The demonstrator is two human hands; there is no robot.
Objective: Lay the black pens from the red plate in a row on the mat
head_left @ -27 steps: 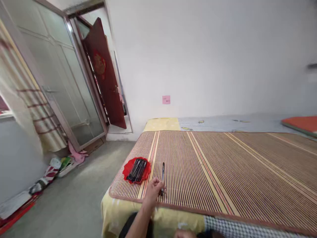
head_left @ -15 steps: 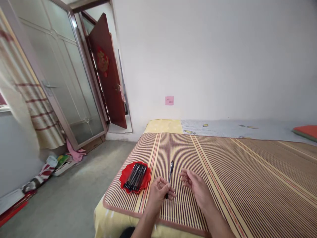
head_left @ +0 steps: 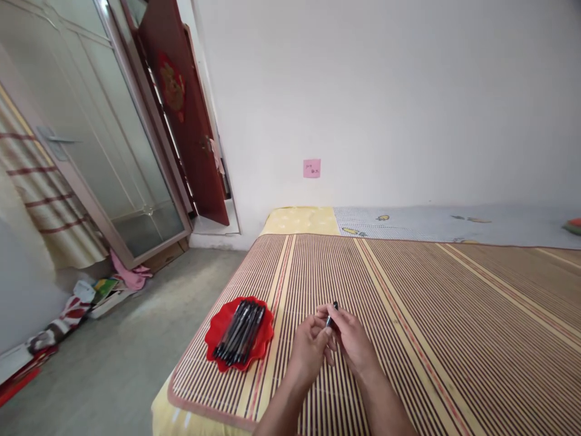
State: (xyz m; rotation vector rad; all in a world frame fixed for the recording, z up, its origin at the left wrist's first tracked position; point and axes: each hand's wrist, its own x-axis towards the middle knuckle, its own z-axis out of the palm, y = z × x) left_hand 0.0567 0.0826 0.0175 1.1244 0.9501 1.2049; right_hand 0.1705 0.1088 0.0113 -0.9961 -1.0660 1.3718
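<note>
A black pen [head_left: 330, 318] is held between my two hands over the striped mat; only its dark upper end shows clearly. My left hand [head_left: 310, 346] is closed around the lower part, which the fingers hide. With thumb and fingers, my right hand [head_left: 349, 336] pinches the capped end, whose tip pokes out above the thumb. To the left of my hands, a red scalloped plate [head_left: 216, 324] lies on the mat. Several similar black pens [head_left: 241, 332] rest on it in a slanting bundle.
The striped mat [head_left: 408, 315] covers a bed with a yellow and grey sheet [head_left: 299, 219]. A pink note [head_left: 311, 168] is stuck to the white wall behind. On the left are grey floor [head_left: 154, 327], a glass door [head_left: 113, 133] and piled items [head_left: 77, 309].
My right hand has moved left to the pen and closed on its capped end. My left hand keeps hold of the pen. The view has shifted slightly closer to the bed.
</note>
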